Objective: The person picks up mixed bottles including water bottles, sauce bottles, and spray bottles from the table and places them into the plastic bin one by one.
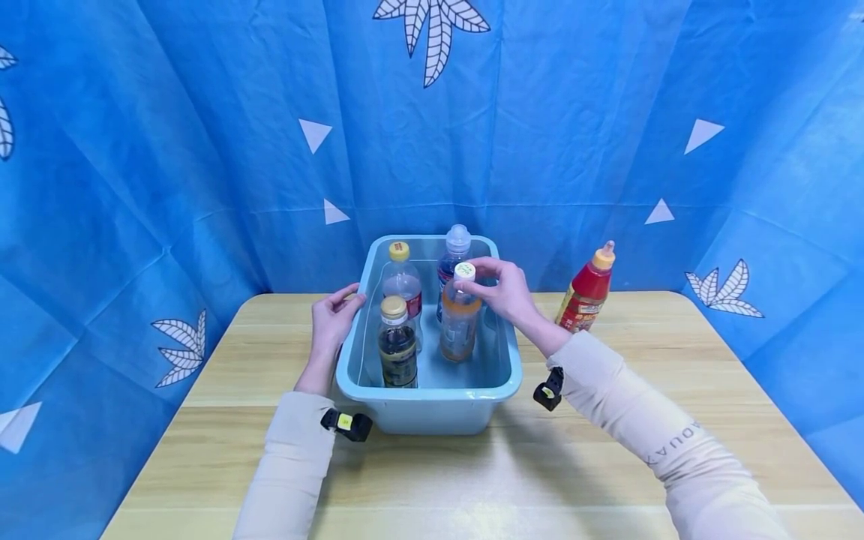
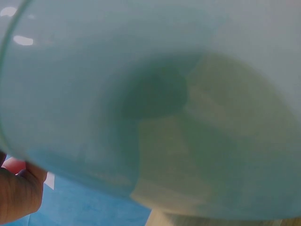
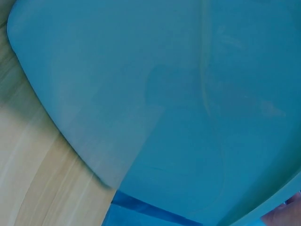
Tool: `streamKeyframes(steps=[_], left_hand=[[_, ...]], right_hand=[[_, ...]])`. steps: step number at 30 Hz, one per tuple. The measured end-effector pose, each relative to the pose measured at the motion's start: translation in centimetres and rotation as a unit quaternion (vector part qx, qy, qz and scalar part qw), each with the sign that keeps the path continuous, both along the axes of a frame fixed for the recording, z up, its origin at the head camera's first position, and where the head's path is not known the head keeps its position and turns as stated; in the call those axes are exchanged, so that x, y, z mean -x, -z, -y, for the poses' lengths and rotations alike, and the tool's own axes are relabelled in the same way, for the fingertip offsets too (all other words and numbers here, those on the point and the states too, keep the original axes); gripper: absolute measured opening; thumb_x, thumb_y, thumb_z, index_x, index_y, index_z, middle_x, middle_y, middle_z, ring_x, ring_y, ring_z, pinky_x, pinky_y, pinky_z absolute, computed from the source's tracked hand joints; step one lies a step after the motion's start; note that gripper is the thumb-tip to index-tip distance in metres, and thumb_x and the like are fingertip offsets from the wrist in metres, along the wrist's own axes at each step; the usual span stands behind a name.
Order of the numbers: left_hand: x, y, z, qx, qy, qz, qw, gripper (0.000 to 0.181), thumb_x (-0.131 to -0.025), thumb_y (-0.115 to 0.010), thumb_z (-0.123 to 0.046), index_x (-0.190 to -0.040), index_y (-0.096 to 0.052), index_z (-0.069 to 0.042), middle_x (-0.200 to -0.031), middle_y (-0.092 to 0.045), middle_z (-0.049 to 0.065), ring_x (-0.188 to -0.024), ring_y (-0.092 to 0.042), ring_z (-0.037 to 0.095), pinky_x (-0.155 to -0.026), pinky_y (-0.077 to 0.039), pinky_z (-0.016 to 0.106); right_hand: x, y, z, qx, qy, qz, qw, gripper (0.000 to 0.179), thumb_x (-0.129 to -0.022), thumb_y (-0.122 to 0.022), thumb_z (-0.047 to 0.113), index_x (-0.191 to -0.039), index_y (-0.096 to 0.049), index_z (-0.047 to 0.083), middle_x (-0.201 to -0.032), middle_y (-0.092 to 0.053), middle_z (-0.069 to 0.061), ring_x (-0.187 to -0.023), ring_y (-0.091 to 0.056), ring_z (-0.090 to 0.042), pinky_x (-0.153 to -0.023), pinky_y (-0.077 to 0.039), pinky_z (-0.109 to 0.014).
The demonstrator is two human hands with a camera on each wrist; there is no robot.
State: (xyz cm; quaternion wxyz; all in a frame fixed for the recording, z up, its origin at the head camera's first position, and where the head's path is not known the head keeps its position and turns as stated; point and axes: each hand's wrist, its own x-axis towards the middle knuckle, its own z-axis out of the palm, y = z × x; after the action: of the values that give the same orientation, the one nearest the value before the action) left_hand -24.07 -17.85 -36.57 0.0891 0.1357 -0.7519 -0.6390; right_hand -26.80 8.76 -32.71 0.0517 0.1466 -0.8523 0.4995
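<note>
A light blue plastic basin [image 1: 432, 412] sits on the table, with several bottles upright inside. At its left rim, my left hand [image 1: 332, 319] holds the edge between thumb and fingers. The right hand [image 1: 502, 289] reaches over the right rim and pinches a clear bottle with an orange band [image 1: 460, 322] near its white cap. Just behind that is a bottle with a domed clear cap [image 1: 457, 238]. On the basin's left side stand a yellow-capped clear bottle [image 1: 402, 283] and a dark sauce bottle [image 1: 398, 352]. Both wrist views are mostly filled by the basin wall.
A red sauce bottle [image 1: 589, 289] with a yellow nozzle cap stands on the wooden table [image 1: 607, 457] to the right of the basin, partly behind the right forearm. Blue patterned cloth [image 1: 574, 135] hangs around the table's back and sides.
</note>
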Motion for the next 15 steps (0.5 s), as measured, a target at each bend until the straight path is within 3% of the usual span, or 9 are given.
streamKeyframes(steps=[15], left_hand=[[0.06,0.10,0.00,-0.001,-0.003,0.001,1.0000,0.037,-0.087,-0.057,-0.024,-0.121,-0.056,-0.011,-0.108,-0.058,0.014,-0.095,-0.057,0.026,-0.083,-0.047,0.035]], right_hand=[[0.29,0.93,0.35,0.013,0.008,-0.012,0.9998,0.043,-0.075,-0.067,0.038,-0.111,-0.060,0.015,-0.101,-0.061,-0.001,-0.095,-0.054,-0.017,-0.079,-0.047,-0.037]])
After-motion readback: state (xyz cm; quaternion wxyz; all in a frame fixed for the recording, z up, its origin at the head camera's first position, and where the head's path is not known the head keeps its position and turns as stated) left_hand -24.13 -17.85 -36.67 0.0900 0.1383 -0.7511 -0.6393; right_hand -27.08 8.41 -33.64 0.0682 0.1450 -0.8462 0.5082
